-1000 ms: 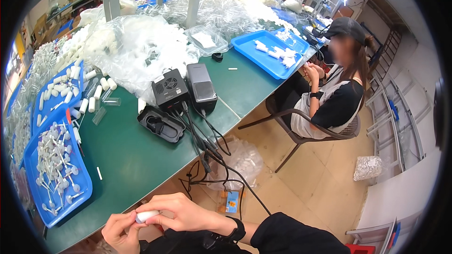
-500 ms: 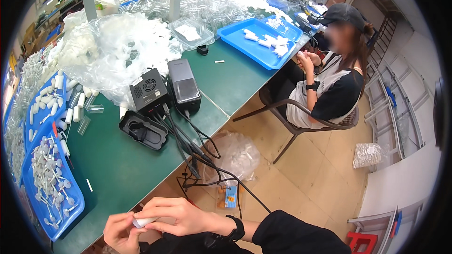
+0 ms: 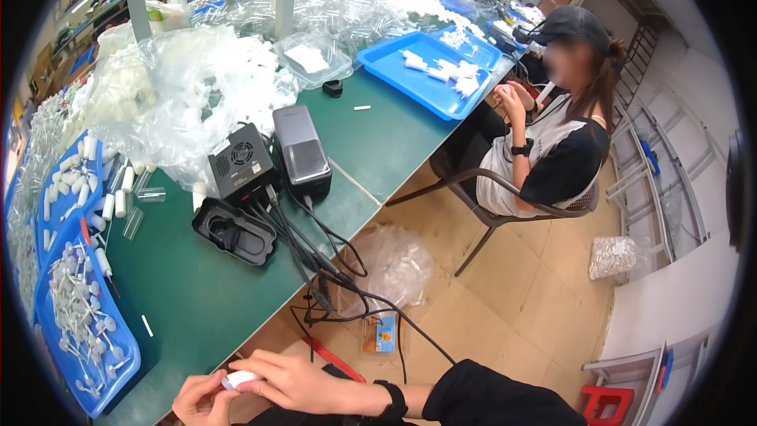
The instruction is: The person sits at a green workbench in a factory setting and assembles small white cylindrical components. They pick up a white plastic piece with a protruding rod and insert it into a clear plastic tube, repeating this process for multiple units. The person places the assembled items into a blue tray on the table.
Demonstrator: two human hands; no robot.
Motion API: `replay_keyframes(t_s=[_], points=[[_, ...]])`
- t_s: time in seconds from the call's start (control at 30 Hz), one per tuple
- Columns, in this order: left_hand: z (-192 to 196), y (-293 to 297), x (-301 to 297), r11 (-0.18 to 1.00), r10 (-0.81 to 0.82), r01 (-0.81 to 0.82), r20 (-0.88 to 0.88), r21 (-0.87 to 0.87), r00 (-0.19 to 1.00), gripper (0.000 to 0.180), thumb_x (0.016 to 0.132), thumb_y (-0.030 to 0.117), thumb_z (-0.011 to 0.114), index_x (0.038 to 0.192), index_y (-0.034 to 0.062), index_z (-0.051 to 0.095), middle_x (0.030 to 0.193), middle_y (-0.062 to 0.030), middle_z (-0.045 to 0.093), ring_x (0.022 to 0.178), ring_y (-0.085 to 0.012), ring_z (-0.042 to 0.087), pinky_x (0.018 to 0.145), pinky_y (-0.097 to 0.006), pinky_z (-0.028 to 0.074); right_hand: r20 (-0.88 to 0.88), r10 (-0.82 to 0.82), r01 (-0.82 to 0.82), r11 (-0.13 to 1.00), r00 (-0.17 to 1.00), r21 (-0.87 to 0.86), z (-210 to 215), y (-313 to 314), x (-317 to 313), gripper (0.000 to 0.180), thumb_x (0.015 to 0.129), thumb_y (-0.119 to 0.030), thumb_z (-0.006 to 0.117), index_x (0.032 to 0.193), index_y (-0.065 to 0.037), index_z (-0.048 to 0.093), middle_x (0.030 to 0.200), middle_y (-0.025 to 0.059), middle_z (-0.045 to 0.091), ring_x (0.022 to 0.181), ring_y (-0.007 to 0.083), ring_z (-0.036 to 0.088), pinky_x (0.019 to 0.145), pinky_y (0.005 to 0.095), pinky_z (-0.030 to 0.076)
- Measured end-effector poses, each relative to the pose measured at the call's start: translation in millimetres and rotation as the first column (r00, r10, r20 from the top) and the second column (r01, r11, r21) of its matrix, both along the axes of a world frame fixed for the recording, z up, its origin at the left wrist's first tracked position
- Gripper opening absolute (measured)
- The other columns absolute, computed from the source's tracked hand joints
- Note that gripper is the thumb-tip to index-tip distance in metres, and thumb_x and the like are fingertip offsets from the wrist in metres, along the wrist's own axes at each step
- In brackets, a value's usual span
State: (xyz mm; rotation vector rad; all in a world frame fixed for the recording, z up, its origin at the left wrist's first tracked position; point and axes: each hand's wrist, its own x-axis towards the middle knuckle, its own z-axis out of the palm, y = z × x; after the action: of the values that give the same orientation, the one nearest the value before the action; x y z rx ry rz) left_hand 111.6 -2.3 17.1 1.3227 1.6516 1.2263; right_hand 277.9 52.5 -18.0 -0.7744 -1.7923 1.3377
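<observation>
Both hands meet off the bench's (image 3: 197, 300) near edge. Left hand (image 3: 199, 399) and right hand (image 3: 293, 383) are closed together on a small white part (image 3: 239, 379). Blue tray (image 3: 47, 331) of white pieces lies at the bench's left edge.

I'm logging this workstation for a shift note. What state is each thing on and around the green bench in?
small white part: pinched between both hands.
left hand: closed on the part.
right hand: fingers closed over the part.
black tray: lying flat, open side up.
black box: upright, cables plugged in.
near blue tray: full of white stick pieces.
far blue tray: holds a few white parts.
clear bag: on the floor, slumped.
</observation>
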Motion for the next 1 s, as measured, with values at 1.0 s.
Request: replay_keyframes(t_s=[1.0], points=[[-11, -41, -40, 0.89, 0.111, 0.011, -0.24, 0.455, 0.964, 0.019, 0.067, -0.003, 0.073, 0.084, 0.0001, 0.067, 0.077, -0.0112, 0.062, 0.067, -0.0205, 0.059, 0.06, -0.027, 0.045, -0.016, 0.256, -0.255, 0.966, 0.967, 0.041, 16, -14, -43, 0.021, 0.087, -0.014, 0.058, 0.103, -0.001, 0.056, 0.079, 0.0092, 0.053, 0.067, 0.0233, 0.052, 0.06, 0.032, 0.043]])
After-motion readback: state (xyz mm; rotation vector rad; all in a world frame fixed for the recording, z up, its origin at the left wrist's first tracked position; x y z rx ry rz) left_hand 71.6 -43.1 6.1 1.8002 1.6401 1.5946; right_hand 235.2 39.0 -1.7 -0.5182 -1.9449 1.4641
